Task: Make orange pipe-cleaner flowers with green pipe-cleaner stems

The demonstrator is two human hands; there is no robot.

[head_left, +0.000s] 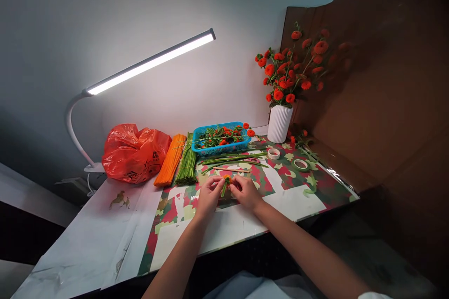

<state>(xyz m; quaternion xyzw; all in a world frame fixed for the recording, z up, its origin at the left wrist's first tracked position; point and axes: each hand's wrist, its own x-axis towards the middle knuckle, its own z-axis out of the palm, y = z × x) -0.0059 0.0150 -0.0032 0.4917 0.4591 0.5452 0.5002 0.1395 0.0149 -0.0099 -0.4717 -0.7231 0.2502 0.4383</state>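
Near the table's front middle, my left hand (211,195) and my right hand (246,191) meet around a small orange and green flower piece (227,180). Fingertips of both hands pinch it from either side, and short green ends point down between them. Just beyond the hands lies a thin pinkish stick (231,169), with long green stems (235,159) behind it. A blue basket (219,150) holds green pieces with small red-orange flowers. Bundles of orange strips (170,161) and green strips (187,163) lie to its left.
A red plastic bag (135,154) sits at the left, beside a lit lamp (150,63). At the right stand a white vase (279,124) of red flowers, a white tape roll (273,153) and a green tape roll (300,164). Brown cardboard (379,79) rises behind them.
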